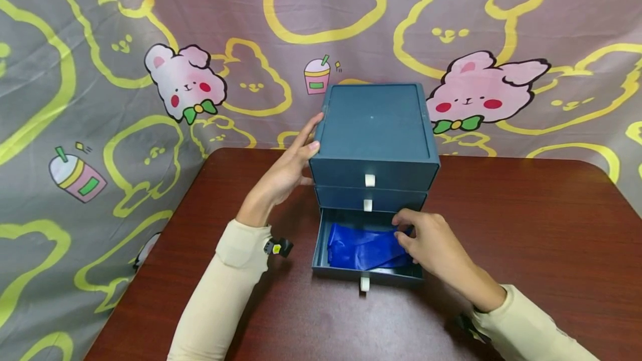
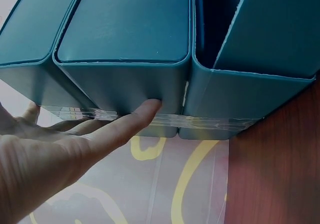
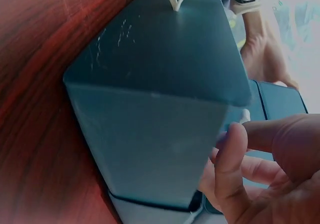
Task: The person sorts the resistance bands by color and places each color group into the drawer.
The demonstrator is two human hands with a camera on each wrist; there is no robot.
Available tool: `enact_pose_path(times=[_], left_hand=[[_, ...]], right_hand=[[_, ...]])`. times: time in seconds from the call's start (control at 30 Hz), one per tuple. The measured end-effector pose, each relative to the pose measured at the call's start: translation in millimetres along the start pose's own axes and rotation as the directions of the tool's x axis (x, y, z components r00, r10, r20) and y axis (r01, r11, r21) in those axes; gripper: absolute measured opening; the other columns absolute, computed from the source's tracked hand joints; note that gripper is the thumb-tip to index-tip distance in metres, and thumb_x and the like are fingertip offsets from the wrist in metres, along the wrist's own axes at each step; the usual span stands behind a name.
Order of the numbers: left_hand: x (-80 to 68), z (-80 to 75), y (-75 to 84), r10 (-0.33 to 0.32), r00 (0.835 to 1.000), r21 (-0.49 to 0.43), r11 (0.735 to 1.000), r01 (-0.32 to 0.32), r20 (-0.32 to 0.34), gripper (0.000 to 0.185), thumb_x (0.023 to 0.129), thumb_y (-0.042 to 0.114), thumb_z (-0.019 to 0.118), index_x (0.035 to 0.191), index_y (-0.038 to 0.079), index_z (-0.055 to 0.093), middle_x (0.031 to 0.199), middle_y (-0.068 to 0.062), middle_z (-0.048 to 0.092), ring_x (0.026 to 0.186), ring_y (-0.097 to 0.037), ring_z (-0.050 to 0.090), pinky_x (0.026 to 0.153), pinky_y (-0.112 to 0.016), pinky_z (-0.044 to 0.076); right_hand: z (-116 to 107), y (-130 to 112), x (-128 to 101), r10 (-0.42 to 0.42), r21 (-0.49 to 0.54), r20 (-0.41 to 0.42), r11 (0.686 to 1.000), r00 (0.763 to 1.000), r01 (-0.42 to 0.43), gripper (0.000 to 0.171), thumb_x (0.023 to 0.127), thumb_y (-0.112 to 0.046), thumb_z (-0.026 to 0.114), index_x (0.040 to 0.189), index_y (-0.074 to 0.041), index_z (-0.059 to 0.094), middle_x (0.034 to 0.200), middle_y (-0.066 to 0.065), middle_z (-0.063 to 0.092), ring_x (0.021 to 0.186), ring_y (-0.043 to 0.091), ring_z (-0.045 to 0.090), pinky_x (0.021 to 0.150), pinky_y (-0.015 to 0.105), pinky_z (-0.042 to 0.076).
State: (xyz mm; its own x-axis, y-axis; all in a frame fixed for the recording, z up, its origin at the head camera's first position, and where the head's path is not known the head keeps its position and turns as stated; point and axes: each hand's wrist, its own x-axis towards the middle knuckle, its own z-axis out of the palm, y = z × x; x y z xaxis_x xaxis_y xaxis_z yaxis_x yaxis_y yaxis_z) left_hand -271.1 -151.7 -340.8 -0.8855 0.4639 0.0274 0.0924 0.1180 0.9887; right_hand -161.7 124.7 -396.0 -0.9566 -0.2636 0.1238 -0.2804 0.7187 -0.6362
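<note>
Left hand [image 1: 288, 169]: laid flat, fingers straight, against the left side of the drawer unit [image 1: 373, 132]; nothing is gripped. In the left wrist view a fingertip [image 2: 150, 106] is pressed to the unit's wall.
Drawer unit: stood at the far middle of the table [image 1: 526, 227]; the top two drawers are closed.
Bottom drawer [image 1: 321, 238]: pulled out toward the near edge.
Blue bag [image 1: 363, 247]: laid inside the bottom drawer, mostly left of the right hand.
Right hand [image 1: 428, 241]: fingers curled over the bag's right end, which is touched and seemingly pinched; the pinch itself is partly hidden.
</note>
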Motion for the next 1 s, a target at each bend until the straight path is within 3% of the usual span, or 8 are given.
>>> enact_pose_path(times=[0.23, 0.4, 0.53, 0.73, 1.0], left_hand=[[-5.3, 3.8, 10.8, -0.005, 1.0, 0.001, 1.0, 0.005, 0.008, 0.061, 0.1, 0.036, 0.036, 0.154, 0.047, 0.011, 0.164, -0.006, -0.002, 0.141, -0.05, 0.026, 0.097, -0.076, 0.034], [-14.6, 9.5, 24.8, -0.004, 1.0, -0.002, 1.0, 0.004, 0.012, 0.061, 0.101, 0.037, 0.036, 0.156, 0.044, 0.01, 0.163, -0.009, 0.0, 0.14, -0.05, 0.03, 0.1, -0.075, 0.033], [-8.6, 5.7, 15.5, -0.006, 1.0, -0.012, 1.0, 0.007, 0.01, 0.061, 0.101, 0.036, 0.036, 0.155, 0.046, 0.011, 0.163, -0.008, 0.001, 0.139, -0.049, 0.032, 0.099, -0.075, 0.034], [-0.7, 0.2, 1.2, 0.002, 1.0, -0.02, 1.0, -0.002, 0.009, 0.059, 0.1, 0.04, 0.038, 0.152, 0.053, 0.013, 0.163, -0.004, 0.002, 0.138, -0.048, 0.034, 0.096, -0.075, 0.037], [-1.8, 0.3, 0.3, 0.013, 1.0, -0.008, 1.0, -0.013, -0.001, 0.054, 0.099, 0.045, 0.041, 0.146, 0.061, 0.02, 0.163, -0.002, 0.004, 0.138, -0.046, 0.034, 0.096, -0.075, 0.037]], right_hand=[[-11, -1, -12, -0.052, -0.055, -0.098, 0.997, 0.994, 0.047, 0.014, 0.083, -0.003, 0.074, 0.096, -0.007, 0.072, 0.087, 0.004, 0.072, 0.062, 0.009, 0.051, 0.051, 0.02, 0.044], [-12, -7, -27, -0.097, 0.007, -0.117, 0.995, 0.988, 0.098, 0.017, 0.082, -0.002, 0.076, 0.096, -0.012, 0.072, 0.082, -0.003, 0.07, 0.062, 0.002, 0.054, 0.053, 0.02, 0.049], [-8, -12, -39, -0.144, 0.074, -0.15, 0.985, 0.978, 0.156, 0.023, 0.08, 0.0, 0.076, 0.096, -0.015, 0.071, 0.077, -0.008, 0.067, 0.062, -0.003, 0.054, 0.052, 0.02, 0.049], [9, -13, -52, -0.263, 0.2, -0.175, 0.934, 0.949, 0.295, 0.028, 0.081, 0.003, 0.075, 0.098, -0.018, 0.069, 0.078, -0.007, 0.07, 0.062, -0.006, 0.057, 0.05, 0.017, 0.048], [33, -13, -63, -0.345, 0.33, -0.116, 0.871, 0.932, 0.363, 0.021, 0.085, 0.001, 0.072, 0.103, -0.008, 0.069, 0.081, 0.003, 0.074, 0.068, 0.002, 0.067, 0.055, 0.015, 0.052]])
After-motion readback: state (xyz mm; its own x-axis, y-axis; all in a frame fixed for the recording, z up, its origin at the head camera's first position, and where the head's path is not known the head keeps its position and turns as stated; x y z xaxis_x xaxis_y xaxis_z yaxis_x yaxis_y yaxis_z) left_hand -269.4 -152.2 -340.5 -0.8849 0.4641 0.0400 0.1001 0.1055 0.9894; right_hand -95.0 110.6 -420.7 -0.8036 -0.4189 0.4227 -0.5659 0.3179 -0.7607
